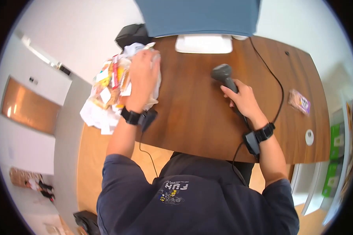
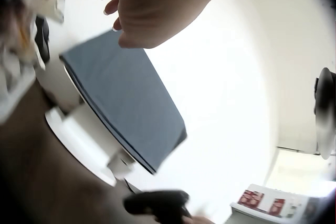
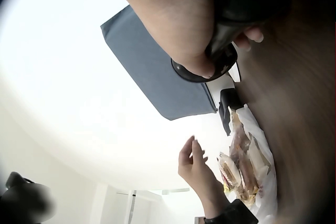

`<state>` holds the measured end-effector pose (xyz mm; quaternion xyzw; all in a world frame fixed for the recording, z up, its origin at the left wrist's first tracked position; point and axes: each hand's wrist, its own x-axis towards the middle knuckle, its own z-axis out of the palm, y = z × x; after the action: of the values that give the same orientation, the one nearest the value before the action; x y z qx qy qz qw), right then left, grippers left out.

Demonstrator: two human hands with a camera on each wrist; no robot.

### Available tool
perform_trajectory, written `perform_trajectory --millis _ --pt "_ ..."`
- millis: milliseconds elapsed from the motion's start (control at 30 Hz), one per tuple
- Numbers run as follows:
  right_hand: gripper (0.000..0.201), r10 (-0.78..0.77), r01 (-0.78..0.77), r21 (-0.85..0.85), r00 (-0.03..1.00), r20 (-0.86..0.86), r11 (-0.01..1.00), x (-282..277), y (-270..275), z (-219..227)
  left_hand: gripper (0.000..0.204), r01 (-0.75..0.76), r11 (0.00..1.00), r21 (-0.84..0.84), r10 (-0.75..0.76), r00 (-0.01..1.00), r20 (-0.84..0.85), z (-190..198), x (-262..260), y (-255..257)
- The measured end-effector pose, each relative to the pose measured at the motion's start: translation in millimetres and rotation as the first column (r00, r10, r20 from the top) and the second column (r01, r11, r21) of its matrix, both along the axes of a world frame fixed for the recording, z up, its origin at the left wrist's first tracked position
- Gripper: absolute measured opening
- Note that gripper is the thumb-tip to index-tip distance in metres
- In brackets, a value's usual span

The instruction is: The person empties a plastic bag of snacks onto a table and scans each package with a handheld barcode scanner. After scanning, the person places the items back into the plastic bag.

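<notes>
My right hand (image 1: 245, 101) grips the handle of a black handheld scanner (image 1: 222, 73), its head raised over the brown table (image 1: 188, 105). In the right wrist view, the thumb of the right hand (image 3: 173, 22) lies along the scanner (image 3: 247, 1). At the table's left side, my left hand (image 1: 143, 78) is over a white plastic bag (image 1: 100, 117) full of packaged snacks (image 1: 115, 72). The right wrist view shows the left hand (image 3: 197, 171) raised beside the bag (image 3: 266, 155), fingers loosely bent, holding nothing visible. Whether it touches the bag is unclear.
A blue-grey covered screen (image 1: 200, 17) on a white base (image 1: 204, 44) stands at the back, beside a black object (image 1: 133, 35). On the right lie a small snack packet (image 1: 299, 102), a round white item (image 1: 309, 137) and a black cable (image 1: 276, 78).
</notes>
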<state>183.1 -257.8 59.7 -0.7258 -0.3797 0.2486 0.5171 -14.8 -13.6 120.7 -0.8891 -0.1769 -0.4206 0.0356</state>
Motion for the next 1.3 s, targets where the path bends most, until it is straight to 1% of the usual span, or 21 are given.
perform_trajectory --millis 100,167,200,233,300,333,467,533,567,600,633,700,767,800,833,867,900,967,1033,1133,1300 --pt "0.047 0.026 -0.026 0.018 1.000 0.008 0.999 -1.5 -1.4 -0.4 0.012 0.256 0.966 -0.021 -0.256 0.966 -0.015 -28.3 40.7 -60.8" --pt "0.049 0.001 -0.003 0.042 1.000 0.029 0.999 0.6 -0.6 -9.4 0.016 0.382 0.896 -0.225 -0.407 0.911 -0.072 -55.3 60.5 -88.0" --pt "0.053 -0.022 0.023 -0.008 0.992 0.121 1.000 4.6 0.6 -15.4 0.014 0.360 0.828 -0.429 -0.433 0.897 -0.083 -65.4 66.7 -98.6" --pt "0.052 -0.042 0.041 0.009 0.981 0.189 0.999 5.4 3.2 -21.4 0.012 0.310 0.728 -0.611 -0.462 0.881 -0.104 -75.0 72.4 -105.4" --pt "0.054 -0.067 0.081 -0.052 0.970 0.235 0.995 4.2 -1.5 -11.1 0.012 0.235 0.132 -0.963 -0.441 0.884 0.155 -98.1 85.8 -110.0" --pt "0.050 -0.080 0.096 -0.051 0.966 0.246 0.994 5.3 -1.4 -12.8 0.012 0.222 0.124 -0.967 -0.501 0.855 0.132 -111.0 92.4 -106.9" --pt "0.043 -0.161 0.160 0.019 0.970 0.181 0.987 5.7 -7.8 -9.5 0.016 0.392 0.099 -0.915 -0.423 0.849 0.318 -123.2 121.7 -113.9" --pt "0.045 -0.221 0.215 0.057 0.909 0.353 0.975 4.5 -9.9 -5.4 0.020 0.433 0.082 -0.898 -0.389 0.843 0.371 -124.1 133.4 -120.7" --pt "0.045 -0.229 0.222 0.060 0.909 0.350 0.973 2.9 -10.6 -3.1 0.029 0.452 -0.042 -0.891 -0.406 0.807 0.429 -127.1 140.4 -121.5" --pt "0.046 -0.310 0.256 0.185 0.871 0.382 0.949 1.0 -10.9 -0.8 0.039 0.463 -0.165 -0.871 -0.414 0.769 0.487 -129.3 147.6 -122.5" --pt "0.048 -0.393 0.282 0.308 0.827 0.402 0.909 -1.5 -10.8 2.4 0.039 0.461 -0.164 -0.872 -0.421 0.767 0.484 -127.2 155.2 -126.5" --pt "0.048 -0.439 0.298 0.366 0.801 0.406 0.882 -10.8 -11.0 7.9 0.051 0.486 -0.235 -0.842 -0.508 0.677 0.532 -124.5 169.6 -136.8" --pt "0.050 -0.619 0.346 0.517 0.517 0.591 0.783 -19.2 -15.5 15.0 0.063 0.501 -0.305 -0.810 -0.577 0.579 0.576 -120.1 184.9 -151.7" --pt "0.050 -0.622 0.349 0.518 0.519 0.587 0.781 -18.7 -15.4 14.8 0.069 0.504 -0.341 -0.794 -0.606 0.527 0.595 -117.8 193.8 -159.7" --pt "0.050 -0.616 0.251 0.612 0.602 0.508 0.750 -18.1 -14.2 13.7 0.069 0.500 -0.339 -0.797 -0.609 0.529 0.592 -114.8 206.7 -170.3" --pt "0.051 -0.591 0.159 0.702 0.682 0.430 0.694 -17.0 -12.9 12.3 0.074 0.649 0.173 -0.741 -0.780 0.550 0.300 -111.9 223.7 -182.8" --pt "0.052 -0.548 0.077 0.783 0.756 0.357 0.617 -16.2 -12.1 12.1 0.078 0.700 0.587 -0.407 -0.774 0.633 -0.026 -110.7 238.6 -192.5" --pt "0.053 -0.569 0.044 0.802 0.729 0.382 0.595 -10.5 -12.9 10.3 0.083 0.739 0.537 -0.408 -0.815 0.579 -0.023 -111.8 263.1 -204.9" --pt "0.059 -0.525 -0.028 0.709 0.652 0.547 0.704 -5.6 -17.6 8.6 0.088 0.774 0.481 -0.411 -0.853 0.522 -0.014 -112.6 282.3 -217.8" --pt "0.059 -0.567 0.001 0.740 0.642 0.515 0.673 -4.5 -16.3 8.3 0.102 0.792 0.465 -0.396 -0.883 0.447 -0.144 -114.3 305.0 -232.7" --pt "0.057 -0.609 0.034 0.760 0.623 0.492 0.649 0.5 -13.0 6.6 0.099 0.809 0.453 -0.375 -0.889 0.381 -0.252 -121.0 320.0 -243.7"
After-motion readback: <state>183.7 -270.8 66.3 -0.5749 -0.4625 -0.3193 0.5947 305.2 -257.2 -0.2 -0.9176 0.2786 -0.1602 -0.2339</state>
